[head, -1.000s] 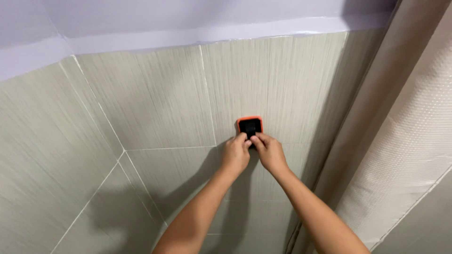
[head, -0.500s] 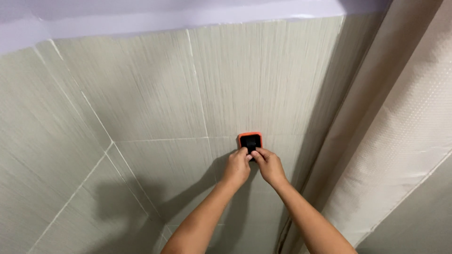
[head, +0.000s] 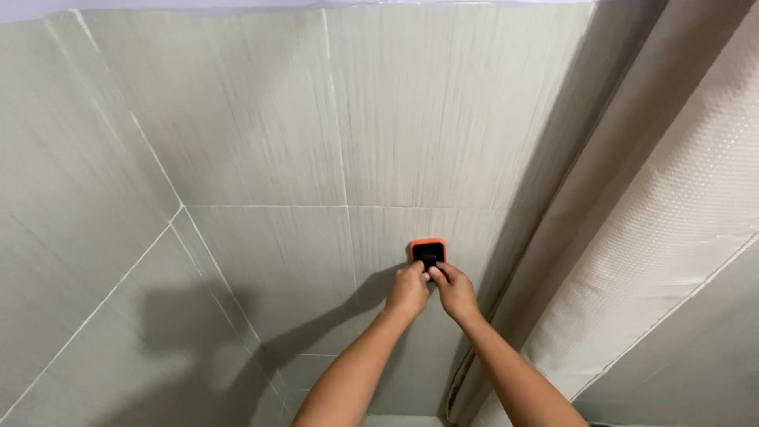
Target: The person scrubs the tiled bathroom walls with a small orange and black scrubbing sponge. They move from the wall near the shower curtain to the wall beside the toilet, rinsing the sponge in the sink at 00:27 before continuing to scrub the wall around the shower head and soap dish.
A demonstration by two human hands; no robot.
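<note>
A small flat device with an orange edge and a black face point(head: 428, 251) is pressed against the pale green tiled wall point(head: 261, 142). My left hand point(head: 407, 289) grips its lower left side. My right hand point(head: 454, 289) grips its lower right side, fingertips touching the black face. Both arms reach up from the bottom of the view, and the hands meet just under the device. The lower part of the device is hidden by my fingers.
A beige shower curtain point(head: 664, 229) hangs at the right, close to my right arm. The tiled walls meet in a corner at the left point(head: 178, 213). A lilac strip of ceiling shows along the top edge point(head: 158, 5).
The view has tilted so the device and hands sit lower in the frame. Both hands stay on the device against the wall, in the same grip.
</note>
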